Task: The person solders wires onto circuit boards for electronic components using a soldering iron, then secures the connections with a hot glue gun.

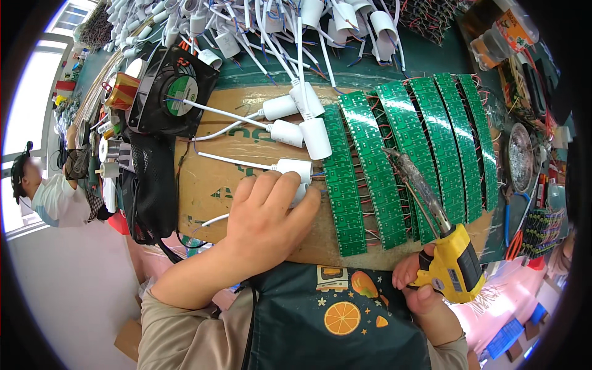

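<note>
White lampholder (300, 195) mostly hidden by left fingers (267, 184), lampholder heap (311, 13) cropped above

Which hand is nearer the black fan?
Left. In the picture, your left hand is below and right of the fan, at the white sockets; your right hand is farther right and lower, holding the yellow soldering gun.

The left hand (262, 225) is pinching palm down, fingers (266, 187) bent; the right hand (425, 297) is gripping, nearer the waist.
</note>
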{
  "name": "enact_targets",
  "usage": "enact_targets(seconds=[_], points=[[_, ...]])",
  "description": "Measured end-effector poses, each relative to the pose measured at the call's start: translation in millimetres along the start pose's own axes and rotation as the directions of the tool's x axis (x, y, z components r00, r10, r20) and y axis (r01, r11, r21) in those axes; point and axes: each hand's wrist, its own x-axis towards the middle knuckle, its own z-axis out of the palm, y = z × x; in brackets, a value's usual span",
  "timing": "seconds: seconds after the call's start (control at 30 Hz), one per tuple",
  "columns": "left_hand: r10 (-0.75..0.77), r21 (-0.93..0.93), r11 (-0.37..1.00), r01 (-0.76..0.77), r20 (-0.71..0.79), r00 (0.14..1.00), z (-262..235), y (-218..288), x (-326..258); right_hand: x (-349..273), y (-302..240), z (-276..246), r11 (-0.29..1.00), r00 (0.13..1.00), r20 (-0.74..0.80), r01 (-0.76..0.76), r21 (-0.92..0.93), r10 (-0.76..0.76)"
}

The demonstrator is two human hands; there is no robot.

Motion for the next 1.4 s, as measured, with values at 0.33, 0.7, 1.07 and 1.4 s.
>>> enact_targets(seconds=[0.33, 0.7, 1.07, 1.4], points=[[-0.108, -0.104, 0.991, 0.09, -0.191, 0.976, 19, -1, 0, 1, -13, -3, 0.991, 0.988, 0.133, -0.064, -0.12, 0.08], [-0.175, -0.222, 0.965, 0.141, -0.144, 0.974, 22, 0, 4, -12, -15, -9, 0.952, 0.962, 0.101, -0.23, -0.202, 0.254], [-0.189, -0.238, 0.961, 0.142, -0.19, 0.963, 32, 1, 3, -19, 1, -6, 0.986, 0.986, 0.064, -0.147, -0.077, 0.152], [-0.164, -0.238, 0.963, 0.127, -0.142, 0.976, 28, 1, 4, -17, -6, -5, 0.959, 0.972, 0.045, -0.218, -0.182, 0.23]])
